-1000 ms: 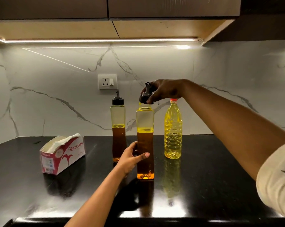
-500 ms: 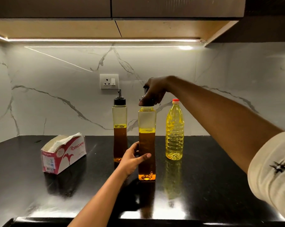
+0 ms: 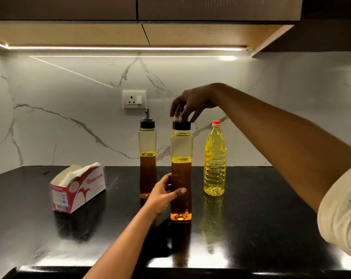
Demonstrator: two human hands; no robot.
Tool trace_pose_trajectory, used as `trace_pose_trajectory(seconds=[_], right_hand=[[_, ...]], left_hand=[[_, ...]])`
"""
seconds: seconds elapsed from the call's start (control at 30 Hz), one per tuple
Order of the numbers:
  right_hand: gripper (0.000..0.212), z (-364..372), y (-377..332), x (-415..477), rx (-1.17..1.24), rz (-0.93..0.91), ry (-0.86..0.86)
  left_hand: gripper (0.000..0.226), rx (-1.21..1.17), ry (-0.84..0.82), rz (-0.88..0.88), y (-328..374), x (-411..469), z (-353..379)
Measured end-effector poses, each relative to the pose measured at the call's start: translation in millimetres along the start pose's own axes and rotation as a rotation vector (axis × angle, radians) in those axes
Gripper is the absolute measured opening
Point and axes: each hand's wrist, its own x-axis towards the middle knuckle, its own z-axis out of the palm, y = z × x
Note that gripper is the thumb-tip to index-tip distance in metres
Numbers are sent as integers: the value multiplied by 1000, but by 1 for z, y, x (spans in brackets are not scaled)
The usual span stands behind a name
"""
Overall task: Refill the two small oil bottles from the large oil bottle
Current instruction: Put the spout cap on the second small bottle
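Two hands share one upright bottle: the left hand (image 3: 162,193) wraps the middle of the near small bottle (image 3: 181,174) on the counter (image 3: 271,208), while the right hand (image 3: 190,103) hangs straight above it, fingertips down on its black cap (image 3: 181,125) (pinching the spout or merely touching, I cannot tell). That cap should lift along the vertical axis; the large oil bottle (image 3: 215,158) stands just right, capped.

Left hand (image 3: 162,193) gripping small bottle (image 3: 181,146), right hand (image 3: 192,101) above, fingers (image 3: 196,114) drooped, perhaps touching cap (image 3: 181,125)
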Motion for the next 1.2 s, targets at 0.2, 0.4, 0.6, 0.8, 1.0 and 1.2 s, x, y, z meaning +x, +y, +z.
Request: trace_pose_trajectory(seconds=[0.2,0.4,0.6,0.8,1.0,1.2], right_hand=[[48,13,-11,14,-286,209,198],[60,5,-8,12,-302,176,386],[37,3,5,2,48,23,10],[68,21,-11,19,-262,331,203],[49,2,8,4,10,18,172],[31,8,2,13,-101,-2,171]], left_hand=[[60,-8,-4,5,1,0,1],[61,3,-3,-2,0,0,0],[58,2,-6,-1,1,-1,0],[63,8,-2,-4,0,1,0],[68,29,-7,-17,0,1,-1],[64,32,-9,-13,3,0,0]])
